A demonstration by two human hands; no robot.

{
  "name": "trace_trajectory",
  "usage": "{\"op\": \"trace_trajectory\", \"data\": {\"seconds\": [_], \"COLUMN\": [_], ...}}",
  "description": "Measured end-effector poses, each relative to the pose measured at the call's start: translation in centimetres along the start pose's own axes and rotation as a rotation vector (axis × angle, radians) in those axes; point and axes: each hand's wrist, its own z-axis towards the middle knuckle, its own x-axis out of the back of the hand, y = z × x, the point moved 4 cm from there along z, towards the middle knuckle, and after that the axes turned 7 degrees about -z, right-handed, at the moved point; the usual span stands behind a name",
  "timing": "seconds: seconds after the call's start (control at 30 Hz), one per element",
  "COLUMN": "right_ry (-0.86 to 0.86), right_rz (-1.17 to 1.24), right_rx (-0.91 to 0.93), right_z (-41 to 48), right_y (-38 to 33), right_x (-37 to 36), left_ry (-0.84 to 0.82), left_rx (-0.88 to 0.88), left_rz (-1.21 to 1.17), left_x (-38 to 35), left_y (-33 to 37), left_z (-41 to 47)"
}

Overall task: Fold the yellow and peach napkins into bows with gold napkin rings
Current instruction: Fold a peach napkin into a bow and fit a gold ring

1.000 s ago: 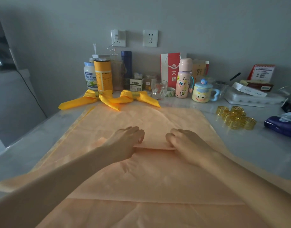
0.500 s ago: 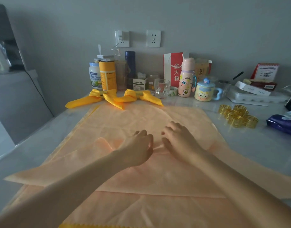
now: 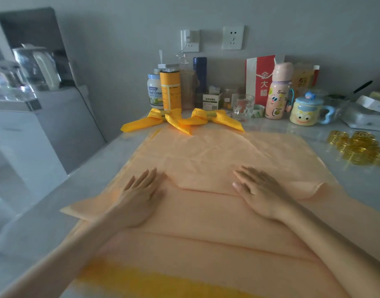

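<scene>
A peach napkin [image 3: 208, 214] lies folded into a wide band across the counter, on top of more flat peach napkins [image 3: 217, 155]. My left hand [image 3: 139, 196] presses flat on the band's left part, fingers straight. My right hand [image 3: 260, 190] presses flat on its right part, over the fold edge. Two yellow bows [image 3: 182, 119] with gold rings lie at the back. A pile of several loose gold napkin rings [image 3: 359, 149] sits at the right. A yellow napkin edge [image 3: 154, 280] shows near the bottom.
Jars, a yellow canister [image 3: 170, 91], a glass [image 3: 243, 106], a pink bottle [image 3: 278, 91] and a face mug [image 3: 306, 111] line the back wall. A white tray [image 3: 365, 119] stands at the far right. The counter's left edge [image 3: 81, 168] drops off beside a grey cabinet.
Both hands were close together with curled fingers on the fold at the middle. They have slid apart and now lie flat with straight fingers. The view has shifted right and nearer.
</scene>
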Motion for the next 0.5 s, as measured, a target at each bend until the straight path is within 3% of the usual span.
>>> {"op": "trace_trajectory", "data": {"seconds": [0.17,0.27,0.37,0.43,0.5], "right_ry": [0.006,0.019,0.041,0.051,0.043], "right_rz": [-0.007,-0.003,0.009,0.008,0.012], "right_rx": [-0.004,-0.008,-0.011,-0.022,-0.025], "right_z": [0.2,0.1,0.1,0.0,0.0], "right_y": [-0.1,-0.1,-0.2,-0.3,-0.3], "right_x": [-0.2,-0.1,-0.2,-0.1,-0.1], "left_ry": [0.271,0.527,0.659,0.541,0.297], "left_rx": [0.263,0.327,0.091,-0.143,-0.286], "left_rz": [-0.163,-0.008,-0.025,-0.162,-0.209], "left_x": [1.6,3.8,6.3,6.4,4.7], "left_y": [-8.4,-10.2,-4.5,1.9,7.4], "left_z": [-4.1,-5.5,-3.7,-1.3,1.6]}}
